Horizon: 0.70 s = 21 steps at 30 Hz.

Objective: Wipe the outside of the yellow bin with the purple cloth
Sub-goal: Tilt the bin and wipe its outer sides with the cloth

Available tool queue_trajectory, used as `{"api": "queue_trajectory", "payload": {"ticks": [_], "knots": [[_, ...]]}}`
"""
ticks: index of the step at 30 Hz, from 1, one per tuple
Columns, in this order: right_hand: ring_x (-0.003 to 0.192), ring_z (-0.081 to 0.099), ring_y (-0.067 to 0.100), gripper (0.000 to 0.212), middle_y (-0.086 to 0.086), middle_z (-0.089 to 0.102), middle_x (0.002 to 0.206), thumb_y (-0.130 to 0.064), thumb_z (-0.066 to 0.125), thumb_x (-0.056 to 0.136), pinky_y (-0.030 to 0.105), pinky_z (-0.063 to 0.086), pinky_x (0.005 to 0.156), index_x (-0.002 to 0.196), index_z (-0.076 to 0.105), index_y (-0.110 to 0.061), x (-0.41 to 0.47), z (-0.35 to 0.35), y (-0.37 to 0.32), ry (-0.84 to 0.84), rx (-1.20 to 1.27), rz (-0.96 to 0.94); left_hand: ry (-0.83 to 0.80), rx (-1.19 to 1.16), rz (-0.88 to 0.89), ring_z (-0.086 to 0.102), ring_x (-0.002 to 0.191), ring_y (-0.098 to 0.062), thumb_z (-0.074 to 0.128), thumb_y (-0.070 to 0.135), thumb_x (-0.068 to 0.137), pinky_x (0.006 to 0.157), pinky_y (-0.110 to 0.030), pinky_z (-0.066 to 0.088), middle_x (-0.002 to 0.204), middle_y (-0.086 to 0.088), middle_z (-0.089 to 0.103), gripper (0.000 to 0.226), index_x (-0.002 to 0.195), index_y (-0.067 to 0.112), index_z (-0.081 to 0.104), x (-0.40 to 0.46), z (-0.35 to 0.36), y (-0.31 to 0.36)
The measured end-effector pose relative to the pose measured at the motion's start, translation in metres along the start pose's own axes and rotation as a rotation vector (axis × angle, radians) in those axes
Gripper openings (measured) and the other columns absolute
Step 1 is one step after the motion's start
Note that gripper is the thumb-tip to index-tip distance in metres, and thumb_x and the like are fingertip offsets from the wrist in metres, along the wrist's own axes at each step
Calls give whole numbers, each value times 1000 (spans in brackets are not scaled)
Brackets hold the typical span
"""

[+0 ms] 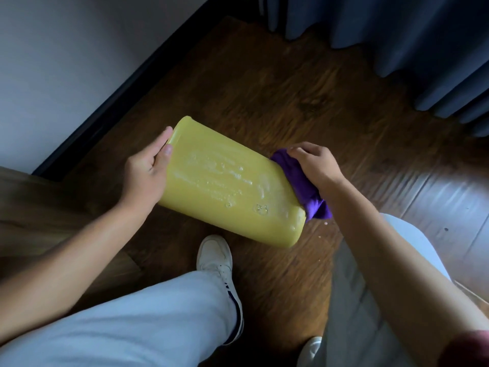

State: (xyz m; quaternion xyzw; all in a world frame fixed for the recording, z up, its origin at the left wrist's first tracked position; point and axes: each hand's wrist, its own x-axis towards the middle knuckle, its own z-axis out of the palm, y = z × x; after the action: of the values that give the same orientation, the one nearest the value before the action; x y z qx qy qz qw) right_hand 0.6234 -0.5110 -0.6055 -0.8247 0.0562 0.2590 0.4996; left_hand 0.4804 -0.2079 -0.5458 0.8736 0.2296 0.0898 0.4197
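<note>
Yellow bin [225, 181] between hands, left hand [148, 173] gripping its end, right hand [315, 165] clutching purple cloth [301, 186]

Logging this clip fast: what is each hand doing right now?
Left hand: gripping one end of the yellow bin.
Right hand: closed on the purple cloth, pressed to the bin's other end.

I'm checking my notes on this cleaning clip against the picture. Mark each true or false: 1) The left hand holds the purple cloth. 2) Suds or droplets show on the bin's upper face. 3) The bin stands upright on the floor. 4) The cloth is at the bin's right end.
1) False: the right hand holds the purple cloth; the left hand grips the yellow bin.
2) True.
3) False: the bin is held tilted on its side above the floor.
4) True.
</note>
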Motion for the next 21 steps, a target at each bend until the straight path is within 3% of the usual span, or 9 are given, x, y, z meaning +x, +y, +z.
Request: {"api": "queue_trajectory", "payload": {"ticks": [2, 4, 6, 8, 12, 14, 17, 19, 21], "knots": [[106, 66, 17, 23, -9, 74, 108, -41, 63, 95, 29, 49, 89, 113, 76, -37, -16, 11, -2, 73, -109, -201, 4, -20, -28, 51, 134, 2, 52, 32, 109, 109, -17, 42, 143, 21, 54, 39, 147, 35, 56, 2, 0, 3], [120, 62, 19, 32, -4, 71, 128, -39, 62, 100, 29, 45, 90, 129, 70, -28, -31, 22, 1, 112, -190, -318, 1, -21, -36, 52, 129, 7, 52, 36, 108, 103, -11, 43, 139, 28, 54, 38, 145, 40, 57, 5, -1, 6], [140, 49, 21, 44, 1, 59, 149, -39, 61, 102, 35, 42, 106, 142, 61, -23, -45, 28, 6, 131, -240, -325, -4, -14, -35, 53, 118, 19, 52, 39, 108, 96, -3, 42, 131, 37, 53, 37, 144, 45, 56, 8, -1, 8], [153, 32, 23, 54, 3, 44, 162, -39, 61, 101, 42, 30, 123, 152, 51, -22, -60, 31, 15, 135, -260, -293, 0, -7, -41, 52, 112, 23, 52, 41, 108, 91, -2, 42, 129, 38, 54, 36, 143, 48, 56, 9, -1, 10], [161, 13, 27, 64, 4, 27, 172, -37, 62, 101, 50, 21, 128, 160, 39, -24, -90, 43, 34, 175, -267, -291, 20, -19, -49, 54, 118, 17, 51, 39, 108, 96, -5, 42, 135, 31, 54, 37, 144, 44, 56, 10, 0, 10], [161, 13, 32, 63, 8, 27, 171, -32, 63, 101, 50, 18, 129, 158, 42, -18, -100, 54, 39, 237, -293, -351, 23, -28, -63, 55, 122, 10, 52, 38, 108, 102, -16, 44, 136, 29, 54, 37, 144, 43, 57, 11, 0, 10], [158, 22, 34, 56, 12, 36, 167, -24, 60, 99, 49, 19, 128, 153, 49, -11, -102, 66, 36, 309, -310, -441, 14, -39, -98, 56, 116, 16, 53, 36, 108, 106, -22, 44, 132, 31, 55, 35, 142, 44, 59, 15, 0, 10], [154, 35, 29, 50, 9, 46, 161, -19, 55, 99, 46, 29, 125, 149, 54, -11, -95, 63, 32, 337, -181, -426, 12, -65, -119, 56, 124, 6, 53, 35, 107, 108, -27, 46, 134, 28, 56, 36, 142, 43, 60, 17, 0, 11], [143, 49, 15, 45, -1, 56, 153, -16, 54, 102, 35, 38, 119, 146, 57, -16, -86, 51, 29, 401, 8, -380, 16, -81, -128, 56, 128, 0, 54, 35, 108, 109, -28, 46, 137, 25, 57, 36, 143, 40, 59, 18, 2, 13]]}}
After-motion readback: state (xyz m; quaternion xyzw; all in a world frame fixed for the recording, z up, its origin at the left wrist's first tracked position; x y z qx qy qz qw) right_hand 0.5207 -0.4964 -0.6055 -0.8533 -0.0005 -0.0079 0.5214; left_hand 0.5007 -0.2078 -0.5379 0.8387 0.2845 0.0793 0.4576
